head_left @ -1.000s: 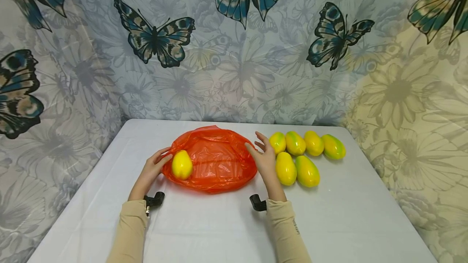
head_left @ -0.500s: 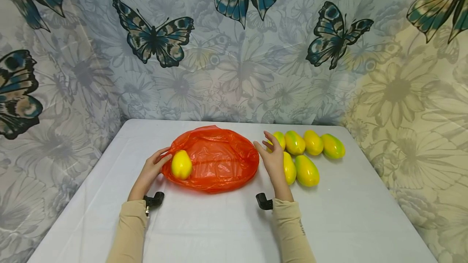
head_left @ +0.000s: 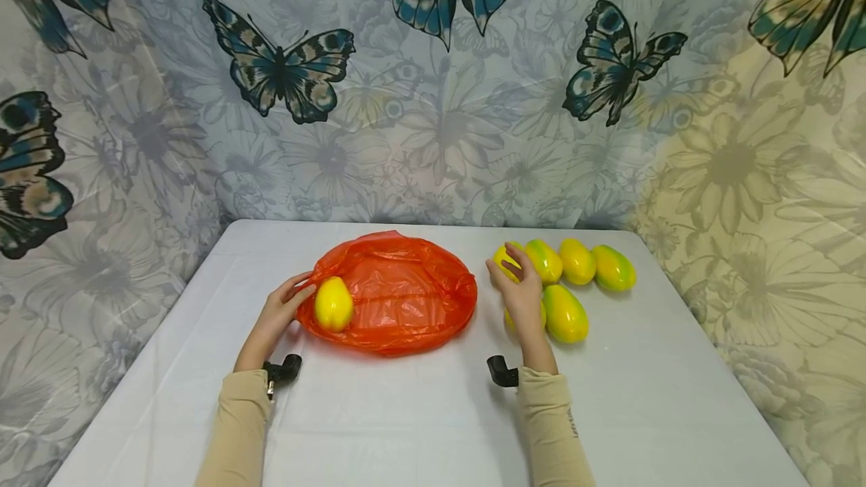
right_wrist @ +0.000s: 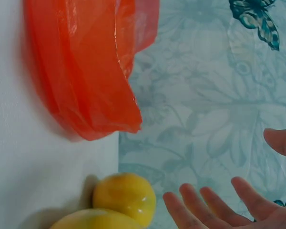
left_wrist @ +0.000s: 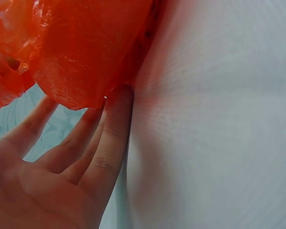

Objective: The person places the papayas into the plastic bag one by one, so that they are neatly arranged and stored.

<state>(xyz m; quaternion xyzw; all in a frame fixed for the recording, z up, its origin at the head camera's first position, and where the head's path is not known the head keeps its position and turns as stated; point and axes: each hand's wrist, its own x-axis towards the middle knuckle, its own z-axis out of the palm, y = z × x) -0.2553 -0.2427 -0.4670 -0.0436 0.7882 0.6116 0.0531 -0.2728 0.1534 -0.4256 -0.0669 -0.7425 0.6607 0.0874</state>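
Right hand [head_left: 522, 297], fingers spread, reached over six mangoes [head_left: 564, 313] left on the counter [head_left: 433, 412]; left hand [head_left: 277, 314], fingers relaxed, touched the bag [head_left: 399, 299], one mango [head_left: 334, 304] in.

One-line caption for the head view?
Left hand touches orange bag holding one mango; right hand reaches over loose mangoes.

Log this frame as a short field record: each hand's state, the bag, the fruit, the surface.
left hand: fingers straight, touching the left edge of the orange bag; no grip visible
right hand: open, above the loose fruit, holding nothing
fruit at bag: one yellow piece at the bag's left end, beside the left fingertips
loose fruit: about six yellow-green pieces right of the bag, one partly hidden by the right hand
table: white cover
backdrop: butterfly-print cloth
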